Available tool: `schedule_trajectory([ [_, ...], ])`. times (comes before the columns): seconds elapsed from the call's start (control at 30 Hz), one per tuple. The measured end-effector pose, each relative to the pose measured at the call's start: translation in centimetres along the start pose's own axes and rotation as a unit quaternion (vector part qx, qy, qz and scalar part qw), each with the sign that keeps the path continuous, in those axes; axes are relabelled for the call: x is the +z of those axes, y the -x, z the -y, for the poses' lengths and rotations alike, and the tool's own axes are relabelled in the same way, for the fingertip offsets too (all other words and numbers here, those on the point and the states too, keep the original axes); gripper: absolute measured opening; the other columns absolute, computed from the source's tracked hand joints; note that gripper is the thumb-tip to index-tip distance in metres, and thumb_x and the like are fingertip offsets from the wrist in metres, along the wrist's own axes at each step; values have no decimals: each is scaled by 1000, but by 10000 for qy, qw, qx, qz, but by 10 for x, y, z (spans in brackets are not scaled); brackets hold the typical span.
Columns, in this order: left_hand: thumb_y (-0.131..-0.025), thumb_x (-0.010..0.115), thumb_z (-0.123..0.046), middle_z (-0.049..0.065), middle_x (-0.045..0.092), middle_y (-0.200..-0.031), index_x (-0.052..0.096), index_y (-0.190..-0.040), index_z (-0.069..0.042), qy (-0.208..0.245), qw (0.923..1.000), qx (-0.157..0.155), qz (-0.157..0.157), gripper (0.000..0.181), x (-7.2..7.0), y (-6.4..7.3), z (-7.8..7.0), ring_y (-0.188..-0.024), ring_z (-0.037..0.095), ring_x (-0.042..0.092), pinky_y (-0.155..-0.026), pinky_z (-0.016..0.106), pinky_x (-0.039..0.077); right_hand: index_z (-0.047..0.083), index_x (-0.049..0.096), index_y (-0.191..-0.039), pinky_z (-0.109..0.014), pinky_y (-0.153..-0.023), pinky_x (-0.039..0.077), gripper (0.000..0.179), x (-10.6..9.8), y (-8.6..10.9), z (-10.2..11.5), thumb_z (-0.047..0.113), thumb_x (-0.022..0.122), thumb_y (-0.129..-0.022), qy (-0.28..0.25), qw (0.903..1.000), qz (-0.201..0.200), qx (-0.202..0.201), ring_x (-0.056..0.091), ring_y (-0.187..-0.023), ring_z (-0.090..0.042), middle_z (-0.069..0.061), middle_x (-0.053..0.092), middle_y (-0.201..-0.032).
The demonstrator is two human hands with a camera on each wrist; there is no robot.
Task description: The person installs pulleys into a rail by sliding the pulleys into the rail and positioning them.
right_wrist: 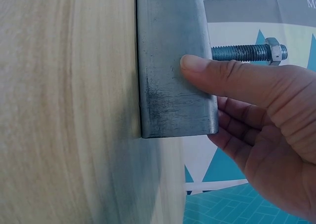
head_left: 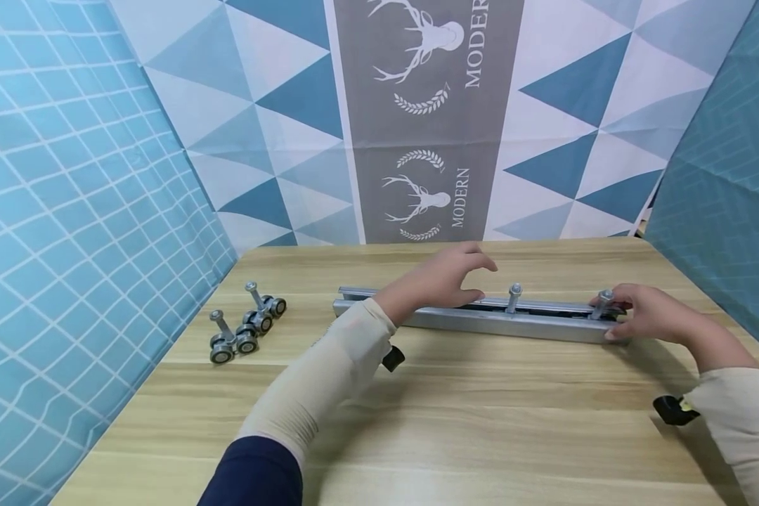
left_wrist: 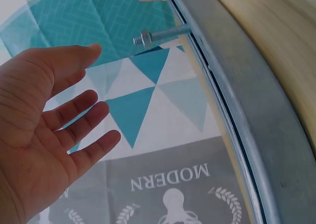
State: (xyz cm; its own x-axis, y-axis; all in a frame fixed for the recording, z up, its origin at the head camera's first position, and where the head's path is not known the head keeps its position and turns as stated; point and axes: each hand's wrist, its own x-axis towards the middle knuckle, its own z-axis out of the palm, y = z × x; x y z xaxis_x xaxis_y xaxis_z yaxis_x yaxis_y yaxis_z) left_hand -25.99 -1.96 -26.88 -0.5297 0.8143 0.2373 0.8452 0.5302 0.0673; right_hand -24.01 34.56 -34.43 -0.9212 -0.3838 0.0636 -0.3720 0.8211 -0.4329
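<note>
A long metal channel rail (head_left: 481, 322) lies across the table, its slot facing up. Two threaded bolts with nuts stick up out of the slot: one bolt (head_left: 514, 299) right of the rail's middle, another bolt (head_left: 602, 304) near its right end. My right hand (head_left: 656, 314) grips that right end, thumb (right_wrist: 197, 66) on the near wall and the other fingers round the far side. Above the rail's middle hovers my left hand (head_left: 435, 280), empty, fingers spread and loosely bent. In the left wrist view, a gap separates this left hand (left_wrist: 54, 120) from the bolt (left_wrist: 163, 34).
On the table's left side stand two roller trolleys, a nearer trolley (head_left: 226, 340) and a farther trolley (head_left: 264, 309), each with an upright bolt and black-rimmed wheels. Patterned cloth (head_left: 424, 140) hangs behind the wooden table (head_left: 455, 422), with blue cloth (head_left: 69, 211) along the left.
</note>
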Motion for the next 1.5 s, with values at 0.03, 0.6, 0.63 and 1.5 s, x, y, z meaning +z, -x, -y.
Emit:
schedule_trajectory([
  [0.03, -87, 72, -22, 5, 58, -120, 62, -126, -12, -42, 10000, 12, -21, 41, -1, 2, 1, -110, 17, 55, -96, 25, 41, -4, 65, -117, -61, -85, 44, 58, 0, 0, 0, 14, 88, -67, 2, 10000, -5, -9, 57, -104, -40, -12, 65, -104],
  [0.6, -83, 75, -21, 3, 61, -113, 68, -115, -11, -54, 9990, -440, -114, 34, -9, 60, 24, -106, 18, 58, -94, 30, 45, -4, 65, -117, -60, -84, 45, 59, -2, -2, -1, 14, 89, -66, 4, 10000, 1, 9, 57, -102, -36, -11, 64, -103],
  [0.63, -83, 75, -21, 3, 60, -113, 68, -116, -11, -63, 9988, -470, -104, 34, -10, 64, 26, -106, 18, 57, -94, 30, 45, -4, 65, -117, -60, -84, 45, 59, -2, -2, -1, 14, 89, -66, 10, 10000, 1, -5, 57, -102, -37, -11, 65, -103],
  [1.5, -79, 79, -13, 10, 61, -111, 68, -113, -6, -326, 9890, -1414, -280, 36, -46, 164, 54, -105, 27, 59, -91, 42, 49, -4, 65, -116, -58, -82, 46, 57, -1, 0, 3, 14, 88, -67, 87, 9999, 3, -74, 57, -104, -41, -16, 66, -106],
])
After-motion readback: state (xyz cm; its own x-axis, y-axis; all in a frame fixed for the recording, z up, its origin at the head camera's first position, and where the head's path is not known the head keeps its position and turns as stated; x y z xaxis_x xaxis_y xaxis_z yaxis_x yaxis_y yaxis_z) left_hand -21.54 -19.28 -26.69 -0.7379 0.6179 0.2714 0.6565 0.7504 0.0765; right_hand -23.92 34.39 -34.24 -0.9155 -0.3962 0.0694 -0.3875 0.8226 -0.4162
